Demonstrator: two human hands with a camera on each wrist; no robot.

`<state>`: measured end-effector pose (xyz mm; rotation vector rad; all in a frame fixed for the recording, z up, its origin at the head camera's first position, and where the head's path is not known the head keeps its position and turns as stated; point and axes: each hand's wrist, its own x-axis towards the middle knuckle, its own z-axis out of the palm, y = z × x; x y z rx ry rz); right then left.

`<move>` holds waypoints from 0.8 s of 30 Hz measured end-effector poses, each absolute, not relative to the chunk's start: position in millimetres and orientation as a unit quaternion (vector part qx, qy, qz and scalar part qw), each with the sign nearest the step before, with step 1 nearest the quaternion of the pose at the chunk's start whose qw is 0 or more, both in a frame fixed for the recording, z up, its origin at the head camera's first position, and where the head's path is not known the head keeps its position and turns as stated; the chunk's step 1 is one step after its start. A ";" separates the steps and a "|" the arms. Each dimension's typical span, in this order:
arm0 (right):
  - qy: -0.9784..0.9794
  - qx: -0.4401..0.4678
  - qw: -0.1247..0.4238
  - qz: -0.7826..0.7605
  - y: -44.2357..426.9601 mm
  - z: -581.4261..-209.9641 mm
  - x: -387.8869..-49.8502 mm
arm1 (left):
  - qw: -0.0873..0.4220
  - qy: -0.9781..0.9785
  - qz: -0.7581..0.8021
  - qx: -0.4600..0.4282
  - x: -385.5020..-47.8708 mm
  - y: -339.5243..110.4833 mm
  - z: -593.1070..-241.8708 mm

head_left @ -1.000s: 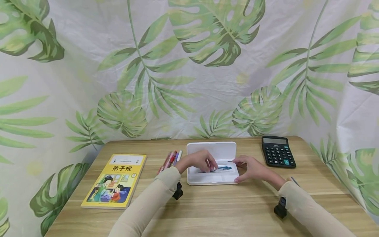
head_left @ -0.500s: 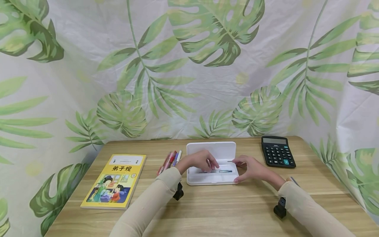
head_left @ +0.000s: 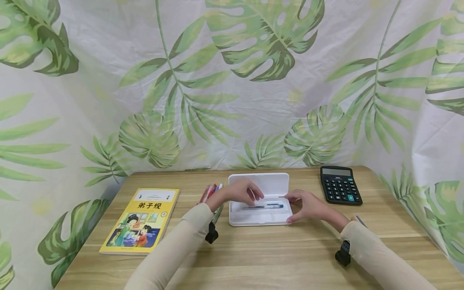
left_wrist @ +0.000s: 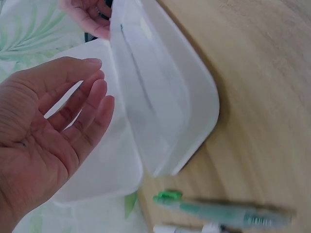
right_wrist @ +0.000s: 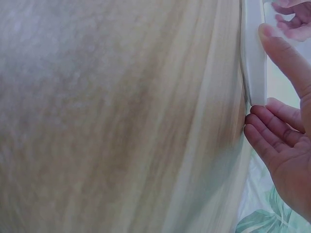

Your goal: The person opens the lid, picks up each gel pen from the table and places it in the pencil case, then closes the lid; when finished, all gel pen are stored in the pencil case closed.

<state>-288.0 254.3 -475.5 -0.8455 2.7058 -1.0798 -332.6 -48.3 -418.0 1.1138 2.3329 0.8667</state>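
A white pencil case (head_left: 261,220) lies with its lid raised, near the middle of the desk. Inside it rests a clear pen with a teal end (head_left: 272,206). My left hand (head_left: 244,191) hovers over the case's left part, fingers loosely bent and holding nothing; the left wrist view shows the palm (left_wrist: 43,141) beside the tray. At the case's right end, my right hand (head_left: 308,204) grips the side, thumb near the front corner and fingers farther back. In the right wrist view, that thumb (right_wrist: 286,58) touches the white rim.
Left of the case lie several pens and markers (head_left: 208,192), including a green-capped pen (left_wrist: 218,212). A yellow book (head_left: 139,221) is at the left and a black calculator (head_left: 340,185) at the back right. A leaf-patterned cloth (head_left: 232,100) hangs behind the desk.
My left hand has let go of the pen, which now lies in the tray, and has risen slightly up and left. The right hand keeps its place on the case.
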 end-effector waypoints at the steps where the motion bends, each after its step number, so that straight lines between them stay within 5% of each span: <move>1: 0.891 -0.277 0.054 -0.356 254.0 -475.5 -287.6 | 0.204 0.838 0.316 0.395 -331.7 -53.1 -415.2; 24: 0.894 -0.273 0.062 -0.351 253.0 -472.6 -285.4 | 0.112 0.879 0.364 0.286 -326.2 -186.6 -419.3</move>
